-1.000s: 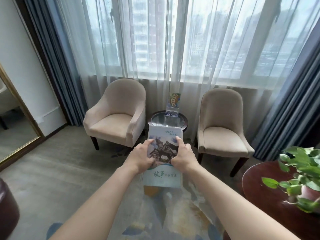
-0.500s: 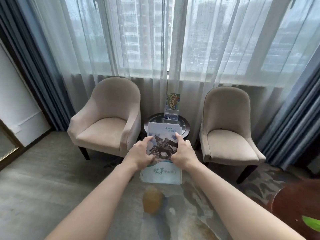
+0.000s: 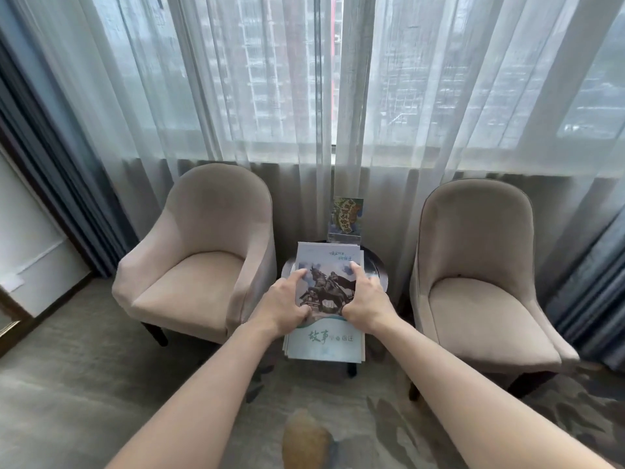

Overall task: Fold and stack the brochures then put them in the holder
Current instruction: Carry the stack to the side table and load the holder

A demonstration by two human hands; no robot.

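I hold a stack of folded brochures out in front of me, its cover showing a horseman statue and green lettering. My left hand grips the stack's left edge and my right hand grips its right edge, thumbs on the cover. Beyond the stack, a clear brochure holder stands on a small round dark table, with one colourful brochure upright inside it. The stack hides most of the table top.
Two beige armchairs flank the small table: one at the left, one at the right. Sheer curtains cover the window behind. Dark blue drapes hang at both sides. Patterned carpet lies below.
The view has closed in on the small table and the holder. The brochure stack, still held in both hands, now overlaps the table top. The plant and red table have left the view.
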